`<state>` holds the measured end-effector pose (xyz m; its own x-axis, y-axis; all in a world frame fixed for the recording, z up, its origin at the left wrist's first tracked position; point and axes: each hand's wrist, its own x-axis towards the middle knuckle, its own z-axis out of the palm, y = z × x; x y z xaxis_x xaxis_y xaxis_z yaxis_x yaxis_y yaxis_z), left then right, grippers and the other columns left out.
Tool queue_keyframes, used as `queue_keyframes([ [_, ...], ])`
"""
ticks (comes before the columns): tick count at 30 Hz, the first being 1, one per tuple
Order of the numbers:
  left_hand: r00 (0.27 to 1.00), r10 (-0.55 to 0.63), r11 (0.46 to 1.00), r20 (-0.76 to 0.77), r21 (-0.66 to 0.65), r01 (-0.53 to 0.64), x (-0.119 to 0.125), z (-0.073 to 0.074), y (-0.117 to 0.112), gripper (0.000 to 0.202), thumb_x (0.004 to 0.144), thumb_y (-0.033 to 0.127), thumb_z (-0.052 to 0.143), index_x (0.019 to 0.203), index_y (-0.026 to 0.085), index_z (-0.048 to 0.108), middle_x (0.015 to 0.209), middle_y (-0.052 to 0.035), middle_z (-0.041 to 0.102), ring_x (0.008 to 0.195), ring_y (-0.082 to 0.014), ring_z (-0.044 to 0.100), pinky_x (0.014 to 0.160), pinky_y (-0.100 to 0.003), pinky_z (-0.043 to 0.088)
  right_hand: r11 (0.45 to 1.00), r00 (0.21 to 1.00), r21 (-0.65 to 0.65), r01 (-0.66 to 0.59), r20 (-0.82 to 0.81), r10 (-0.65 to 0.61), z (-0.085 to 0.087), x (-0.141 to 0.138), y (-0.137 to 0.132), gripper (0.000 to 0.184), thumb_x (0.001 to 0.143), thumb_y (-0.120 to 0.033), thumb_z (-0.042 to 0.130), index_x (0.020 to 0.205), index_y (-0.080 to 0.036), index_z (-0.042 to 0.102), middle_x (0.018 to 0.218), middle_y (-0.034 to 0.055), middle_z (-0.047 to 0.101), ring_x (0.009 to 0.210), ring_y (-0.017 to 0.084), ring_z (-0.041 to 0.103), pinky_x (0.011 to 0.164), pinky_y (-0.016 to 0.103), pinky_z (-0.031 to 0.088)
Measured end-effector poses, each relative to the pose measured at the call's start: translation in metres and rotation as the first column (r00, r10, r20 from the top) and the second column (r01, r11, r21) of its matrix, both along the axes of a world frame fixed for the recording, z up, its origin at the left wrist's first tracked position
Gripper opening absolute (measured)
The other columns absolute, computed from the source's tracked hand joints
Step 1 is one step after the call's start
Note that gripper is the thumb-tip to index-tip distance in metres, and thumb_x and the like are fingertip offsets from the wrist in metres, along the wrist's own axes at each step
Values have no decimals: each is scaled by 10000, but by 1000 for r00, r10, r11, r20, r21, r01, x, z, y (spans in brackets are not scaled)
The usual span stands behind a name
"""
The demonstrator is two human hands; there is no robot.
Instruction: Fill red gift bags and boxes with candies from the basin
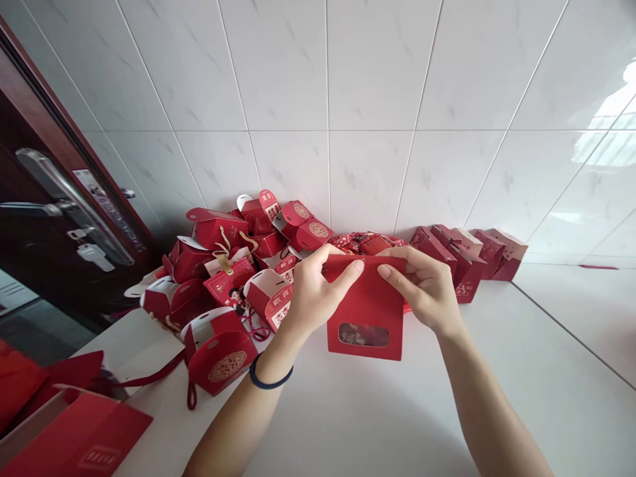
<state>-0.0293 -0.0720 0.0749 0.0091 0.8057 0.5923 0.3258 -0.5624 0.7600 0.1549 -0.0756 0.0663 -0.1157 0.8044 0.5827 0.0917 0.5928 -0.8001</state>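
A red paper gift bag (366,301) with a clear oval window near its lower edge hangs upright between my hands. My left hand (322,285) pinches its top edge on the left, thumb across the front. On the right, my right hand (422,281) grips the same top edge, its thumb also on the front face. Both sets of fingertips behind the bag are hidden. Beyond it, partly covered, lies a heap of small red packets (368,242) close to the wall.
Several red candy boxes (226,361) with gold emblems and cords are piled to the left. A row of red bags (467,275) stands by the tiled wall (372,172) at the right. At the lower left sits a larger red box (84,430), near a dark door (54,218) with keys.
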Motion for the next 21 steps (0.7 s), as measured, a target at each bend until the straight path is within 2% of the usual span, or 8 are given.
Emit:
queue_keyframes([
  [6, 984, -158, 983, 85, -85, 165, -4, 1, 1, 139, 875, 288, 595, 768, 198, 595, 655, 40, 586, 602, -126, 525, 551, -237, 416, 998, 1000, -54, -6, 0, 6, 3, 4, 1, 256, 893, -443, 702, 994, -208, 719, 754, 30, 705, 629, 164, 631, 488, 260, 515],
  [10, 983, -169, 982, 70, -67, 174, -4, 0, 3, 197, 909, 335, 567, 776, 195, 603, 646, 37, 546, 608, -123, 494, 570, -245, 398, 999, 991, -1, 41, 128, -41, 6, 9, 3, 249, 910, -444, 680, 926, -202, 737, 757, 27, 700, 635, 152, 616, 495, 246, 482],
  [12, 983, -165, 984, 78, -61, 170, -4, -2, 5, 210, 927, 382, 558, 869, 198, 643, 680, 27, 581, 632, -134, 522, 598, -255, 418, 995, 980, 60, 82, 177, -91, 7, 12, 4, 232, 912, -432, 679, 919, -213, 755, 778, 27, 710, 677, 162, 624, 537, 258, 490],
  [14, 974, -188, 979, 126, -60, 197, -4, -5, 8, 278, 955, 421, 518, 1042, 201, 664, 821, -8, 673, 747, -163, 608, 693, -274, 476, 978, 967, 129, 165, 172, -186, 10, 18, 2, 204, 895, -421, 701, 897, -228, 770, 771, 23, 708, 708, 176, 627, 574, 278, 497],
  [16, 954, -232, 968, 189, -53, 246, -2, -9, 14, 362, 980, 441, 468, 1179, 192, 640, 1010, -57, 721, 923, -199, 664, 834, -309, 512, 940, 947, 177, 292, 83, -310, 14, 27, 0, 173, 863, -406, 736, 858, -237, 774, 736, 17, 688, 703, 186, 621, 581, 296, 494],
  [18, 932, -278, 953, 232, -54, 297, 0, -16, 23, 386, 986, 445, 454, 1187, 170, 637, 1077, -91, 729, 1016, -224, 678, 911, -340, 520, 872, 893, 191, 450, -81, -443, 18, 42, -1, 149, 831, -383, 768, 826, -234, 767, 701, 15, 667, 670, 189, 602, 560, 307, 475],
  [20, 927, -303, 945, 220, -57, 323, 4, -26, 35, 362, 971, 440, 482, 1093, 154, 666, 1033, -100, 740, 1011, -234, 690, 906, -346, 534, 761, 779, 198, 618, -280, -561, 22, 62, -1, 141, 800, -351, 792, 795, -216, 748, 672, 14, 645, 633, 180, 566, 543, 314, 448],
  [21, 932, -308, 944, 190, -59, 324, 6, -33, 41, 349, 964, 438, 491, 1032, 152, 679, 1001, -98, 743, 996, -233, 693, 895, -342, 538, 674, 691, 209, 709, -395, -605, 23, 74, 0, 151, 774, -338, 805, 771, -204, 735, 625, 3, 610, 584, 166, 528, 516, 312, 423],
])
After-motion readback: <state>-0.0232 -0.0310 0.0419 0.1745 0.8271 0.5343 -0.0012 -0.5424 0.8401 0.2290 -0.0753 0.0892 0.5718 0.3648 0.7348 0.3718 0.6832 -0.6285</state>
